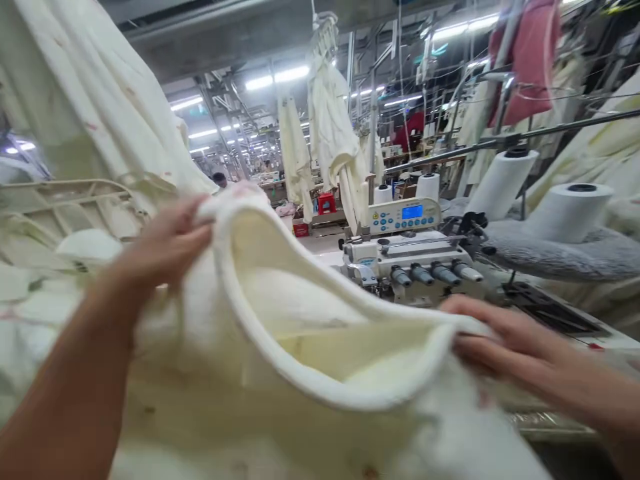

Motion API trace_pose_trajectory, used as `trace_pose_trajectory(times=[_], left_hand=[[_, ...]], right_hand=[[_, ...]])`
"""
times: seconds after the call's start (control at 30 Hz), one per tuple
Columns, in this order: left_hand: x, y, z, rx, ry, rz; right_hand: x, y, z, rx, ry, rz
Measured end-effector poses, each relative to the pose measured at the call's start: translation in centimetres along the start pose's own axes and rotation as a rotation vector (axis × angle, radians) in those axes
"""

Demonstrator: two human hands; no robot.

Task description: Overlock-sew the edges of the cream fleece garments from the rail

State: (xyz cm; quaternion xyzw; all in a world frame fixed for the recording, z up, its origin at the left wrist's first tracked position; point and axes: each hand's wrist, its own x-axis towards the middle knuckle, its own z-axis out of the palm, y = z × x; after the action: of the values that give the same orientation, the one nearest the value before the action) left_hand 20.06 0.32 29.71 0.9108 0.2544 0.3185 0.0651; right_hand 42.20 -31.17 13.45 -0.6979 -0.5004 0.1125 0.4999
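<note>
A cream garment (210, 373) with a banded round neckline is stretched between my two hands, its neck opening facing me. My left hand (165, 243) pinches the fabric at the left end of the neckline, raised higher than the other. At the right end, my right hand (505, 340) grips the neckline edge between thumb and fingers. Both hands are somewhat smeared by motion. Behind the garment stands a white sewing machine (410, 257) with a control panel (404, 215) and blue display. The lower part of the garment runs out of view.
Large white thread cones (575, 212) stand at the right beside a grey fuzzy pad (555, 253). A plastic crate (65, 190) with pale fabric is at the left. Cream garments (333, 127) hang ahead, and a metal rail (450, 157) crosses the right. A person (219, 179) is far back.
</note>
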Motion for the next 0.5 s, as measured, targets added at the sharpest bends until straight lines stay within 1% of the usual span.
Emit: trace_pose_trajectory(times=[0.03, 0.07, 0.1, 0.13, 0.17, 0.2, 0.23, 0.27, 0.3, 0.33, 0.37, 0.43, 0.5], left_hand=[[0.7, -0.3, 2.3, 0.111, -0.045, -0.018], [1.0, -0.3, 4.9, 0.178, -0.048, -0.040], [0.8, 0.0, 7.7, 0.206, -0.017, -0.053], [-0.1, 0.7, 10.6, 0.216, 0.019, -0.046], [-1.4, 1.7, 13.4, 0.207, 0.046, -0.018], [-3.2, 2.8, 15.9, 0.116, 0.069, 0.045], [-5.2, 4.1, 18.2, -0.004, 0.040, 0.134], [-7.2, 5.4, 20.0, -0.099, -0.056, 0.249], [-9.0, 6.4, 21.4, -0.131, -0.107, 0.291], [-10.4, 7.2, 22.4, -0.129, -0.098, 0.319], [-11.4, 7.7, 23.0, -0.124, -0.117, 0.337], [-11.8, 8.0, 23.2, -0.128, -0.156, 0.332], [-11.0, 7.7, 22.8, -0.181, -0.243, 0.305]], right_hand=[[1.2, 0.2, 0.9, -0.051, -0.107, 0.016], [2.3, 0.6, 2.2, -0.106, -0.153, 0.019], [3.0, 1.1, 3.6, -0.154, -0.170, 0.019], [3.6, 1.6, 5.0, -0.190, -0.146, 0.025], [3.8, 2.1, 6.3, -0.210, -0.113, 0.033], [3.9, 2.6, 7.4, -0.217, -0.081, 0.055], [3.8, 2.9, 8.1, -0.214, -0.048, 0.085], [3.7, 3.2, 8.5, -0.205, -0.018, 0.113], [3.5, 3.3, 8.6, -0.201, 0.005, 0.138], [3.4, 3.4, 8.5, -0.201, 0.020, 0.157], [3.4, 3.5, 8.2, -0.203, 0.026, 0.169], [3.5, 3.4, 7.4, -0.191, 0.004, 0.171], [3.9, 3.4, 6.6, -0.154, -0.031, 0.174]])
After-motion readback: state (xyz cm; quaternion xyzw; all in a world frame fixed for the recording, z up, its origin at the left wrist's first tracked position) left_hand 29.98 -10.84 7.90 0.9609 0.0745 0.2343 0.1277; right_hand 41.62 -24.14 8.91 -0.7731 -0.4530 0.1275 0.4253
